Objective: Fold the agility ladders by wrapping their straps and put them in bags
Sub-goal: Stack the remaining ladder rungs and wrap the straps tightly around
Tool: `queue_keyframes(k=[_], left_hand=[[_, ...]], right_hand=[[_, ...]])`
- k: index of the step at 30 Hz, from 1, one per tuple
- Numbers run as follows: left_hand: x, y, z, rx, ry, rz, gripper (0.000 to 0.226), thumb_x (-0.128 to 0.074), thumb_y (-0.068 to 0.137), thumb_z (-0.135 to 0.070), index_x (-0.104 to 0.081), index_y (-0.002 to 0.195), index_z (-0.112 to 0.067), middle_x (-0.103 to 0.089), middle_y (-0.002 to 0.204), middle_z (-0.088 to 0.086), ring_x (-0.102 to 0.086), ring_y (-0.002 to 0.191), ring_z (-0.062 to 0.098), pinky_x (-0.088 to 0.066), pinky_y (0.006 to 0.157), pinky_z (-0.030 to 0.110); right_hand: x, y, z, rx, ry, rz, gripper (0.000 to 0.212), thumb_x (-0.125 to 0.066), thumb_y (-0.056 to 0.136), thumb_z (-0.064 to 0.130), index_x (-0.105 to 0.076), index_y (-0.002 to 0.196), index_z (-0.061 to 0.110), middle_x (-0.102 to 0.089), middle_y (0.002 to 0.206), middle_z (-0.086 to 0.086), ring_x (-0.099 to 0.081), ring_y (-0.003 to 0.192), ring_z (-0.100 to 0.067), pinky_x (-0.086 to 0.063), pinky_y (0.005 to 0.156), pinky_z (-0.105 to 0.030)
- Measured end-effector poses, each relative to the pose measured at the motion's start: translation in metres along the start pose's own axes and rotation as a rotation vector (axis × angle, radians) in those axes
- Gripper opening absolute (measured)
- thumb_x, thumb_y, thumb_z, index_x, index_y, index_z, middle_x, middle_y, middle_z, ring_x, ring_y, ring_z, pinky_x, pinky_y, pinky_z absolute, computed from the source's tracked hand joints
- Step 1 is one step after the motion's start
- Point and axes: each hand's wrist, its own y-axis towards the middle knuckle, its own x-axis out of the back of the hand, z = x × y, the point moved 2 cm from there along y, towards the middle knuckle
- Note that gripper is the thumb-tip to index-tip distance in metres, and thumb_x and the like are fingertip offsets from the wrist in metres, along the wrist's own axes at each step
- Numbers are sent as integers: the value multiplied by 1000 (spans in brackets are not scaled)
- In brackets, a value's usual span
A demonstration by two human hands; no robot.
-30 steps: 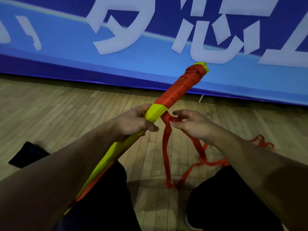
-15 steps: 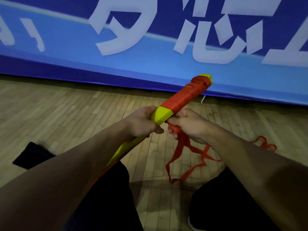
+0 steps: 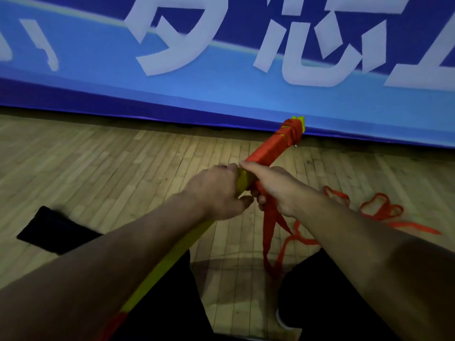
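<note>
A bundle of yellow ladder rungs [image 3: 172, 252] runs from my lap up toward the far wall. Red strap wraps its far half [image 3: 270, 150]. My left hand [image 3: 216, 193] grips the bundle at the bare yellow part just below the wrapping. Right beside it, my right hand [image 3: 275, 185] reaches over the bundle, holding the red strap [image 3: 268, 230] against it. The loose strap hangs down from that hand and trails in loops [image 3: 379, 207] over the floor to the right.
I am on a wooden floor [image 3: 110, 168], my legs in dark clothing at the bottom of the view. A flat black bag [image 3: 54, 230] lies on the floor at the left. A blue banner [image 3: 221, 82] with white lettering stands close ahead.
The bundle's far end has dropped lower. My right hand moved from pinching the strap beside the bundle to lying over the bundle against my left hand, carrying the strap round.
</note>
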Motion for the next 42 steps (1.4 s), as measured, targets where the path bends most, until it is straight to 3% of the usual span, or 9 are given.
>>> queue_keyframes(k=[6,8,11,17,22,25,29,33,42], left_hand=[[1,2,32,112,-1060,428,70,-71,75,-53,-47,135,-25,-63,126,4,-68,105,23,-54,92,42],[-4,-2,31,142,-1212,601,67,-64,80,-59,-52,130,-16,-69,113,7,-71,87,26,-56,76,37],[-5,0,30,192,-1339,536,58,-47,88,-59,-60,115,-8,-67,87,8,-59,60,19,-47,54,28],[2,12,25,321,-707,172,52,-77,79,-49,-53,115,-20,-65,99,2,-64,93,20,-53,81,39],[3,12,-1,202,-141,-72,62,-79,76,-46,-43,121,-21,-60,97,1,-63,86,19,-55,70,34],[11,9,8,100,-229,20,54,-76,80,-44,-42,116,-22,-60,97,-2,-62,86,15,-50,68,30],[13,-3,36,140,-1011,429,57,-71,79,-41,-49,127,-20,-66,116,9,-70,99,27,-57,86,45],[1,-8,43,131,-1238,465,42,-65,86,-34,-58,122,-13,-68,95,10,-66,71,24,-54,61,35],[-4,5,21,305,-321,-56,53,-79,81,-34,-41,117,-24,-53,84,-4,-54,73,11,-37,53,24]], right_hand=[[9,-3,-3,122,229,335,40,-66,80,52,-71,89,14,-54,66,0,-45,52,-11,-43,59,-28],[12,-3,1,158,167,328,46,-65,78,57,-74,91,13,-56,67,-2,-48,53,-11,-44,58,-29],[16,-4,5,149,5,216,58,-63,84,61,-72,95,5,-60,64,-3,-51,50,-12,-46,52,-28],[17,-5,4,58,-58,158,50,-56,97,54,-71,90,6,-68,69,-9,-60,51,-13,-51,55,-28],[2,-4,4,93,-77,82,43,-65,90,57,-71,95,15,-59,59,0,-51,47,-9,-46,50,-25],[4,-2,5,128,-48,115,38,-67,91,52,-71,95,14,-55,58,2,-49,47,-7,-46,51,-25],[7,-3,5,155,60,200,41,-66,92,48,-72,101,9,-55,63,1,-48,50,-9,-45,54,-26],[6,-3,6,200,14,204,51,-61,93,54,-71,103,5,-59,66,-2,-54,54,-12,-49,56,-27],[-5,-3,9,69,-67,112,57,-56,90,67,-69,96,12,-63,64,-2,-59,52,-11,-52,54,-27]])
